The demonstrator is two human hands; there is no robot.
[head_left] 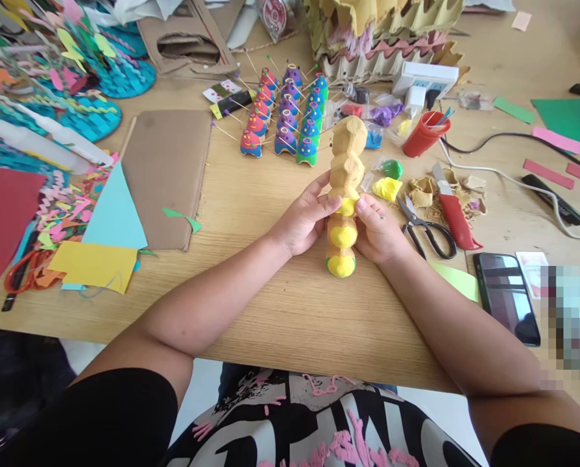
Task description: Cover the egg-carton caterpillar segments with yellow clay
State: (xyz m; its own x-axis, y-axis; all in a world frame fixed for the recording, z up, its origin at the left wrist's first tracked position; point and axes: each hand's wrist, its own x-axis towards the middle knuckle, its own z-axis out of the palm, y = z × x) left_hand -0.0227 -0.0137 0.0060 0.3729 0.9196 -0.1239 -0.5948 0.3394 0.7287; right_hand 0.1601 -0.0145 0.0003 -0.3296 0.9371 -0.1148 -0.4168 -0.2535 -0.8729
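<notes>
- A long, bumpy tan carton strip (349, 154) is held over the middle of the desk (270, 305), its length pointing away from the person; yellow clay covers the three nearest bumps, with green along the nearest end.
- The left grip (309, 217) pinches the strip's left side, thumb on top near the third yellow bump.
- The right grip (378, 228) is closed on the opposite side, its thumb pressed at the edge of that same bump.
- Just right of the strip lie a yellow clay lump (387, 189) and a green clay lump (392, 169).
- Farther right are black-handled scissors (429, 228), a red-handled knife (453, 214) and torn tan carton scraps (422, 192).
- Beyond the strip, to its left, stand three rows of bumpy painted figures (286, 117) in red, purple and blue-green, stuck with pins.
- An open red plastic cup (419, 139) holds thin blue pieces.
- A black phone (507, 298) lies near the right forearm.
- Well to the left lies a brown cardboard sheet (166, 175), beside a light blue paper triangle (113, 217).
</notes>
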